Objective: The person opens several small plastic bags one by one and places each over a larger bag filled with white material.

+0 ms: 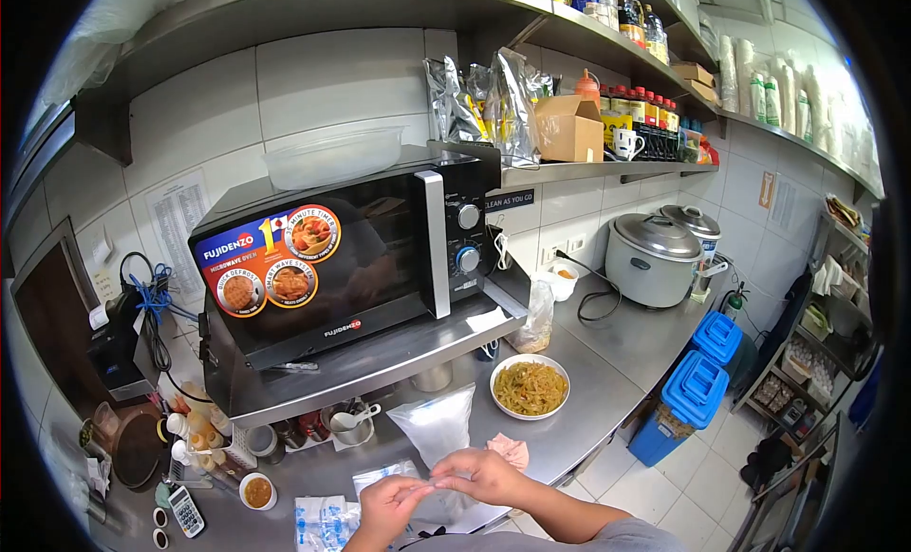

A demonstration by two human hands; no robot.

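Note:
My left hand (pixel 387 505) and my right hand (pixel 476 478) meet at the counter's front edge, fingertips pinched together on a clear plastic bag (pixel 438 421). The bag's wide end fans out beyond my fingers toward the microwave. What lies between the fingertips themselves is partly hidden. Right of the bag, a white bowl (pixel 497 407) holds cooked noodles (pixel 531 385). A crumpled pink cloth (pixel 511 449) rests beside my right hand. Near my left hand lie blue-printed plastic packs (pixel 321 522).
A microwave (pixel 332 258) sits on a raised steel shelf over the counter. Sauce bottles (pixel 204 429), a small bowl of brown sauce (pixel 257 491) and a calculator (pixel 186 511) stand at left. A rice cooker (pixel 648 267) is at back right, with blue-lidded bins (pixel 691 391) on the floor.

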